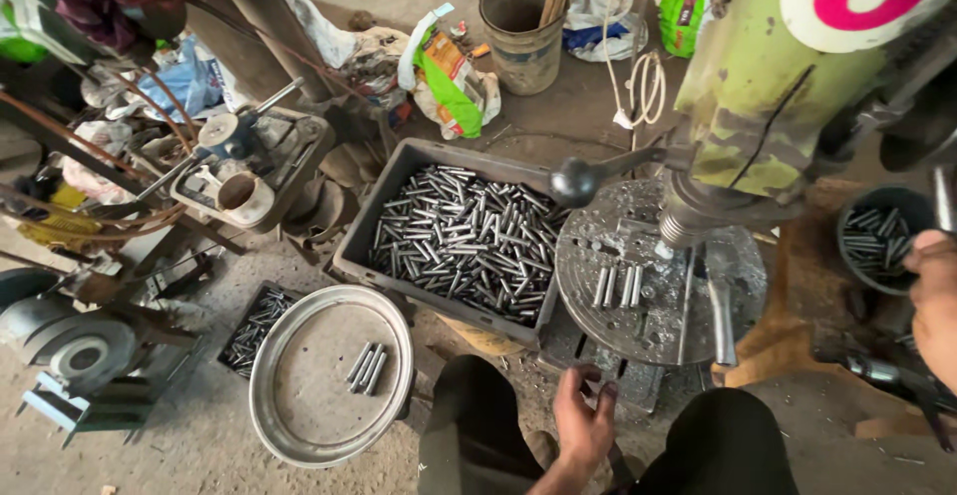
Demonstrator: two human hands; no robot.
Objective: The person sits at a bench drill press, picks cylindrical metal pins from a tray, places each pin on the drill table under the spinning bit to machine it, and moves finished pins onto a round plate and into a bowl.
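My left hand [583, 417] hangs low between my knees, fingers loosely curled and holding nothing, just below the round metal drill table [598, 316]. Several short steel rods [618, 286] lie side by side on that table under the green drill press [758, 86]. My right hand [935, 301] is at the right edge, up by a machine lever; its fingers are cut off by the frame. A grey crate [374, 221] full of steel rods [464, 236] sits left of the table. A round metal pan [299, 405] holds three rods [366, 367].
A dark bucket [882, 236] with more rods stands at the right. A small tray of rods [254, 326] lies behind the pan. A dirty bucket [520, 26], plastic bags and machine parts [239, 166] crowd the far floor. A black-knobbed feed lever [578, 181] juts left.
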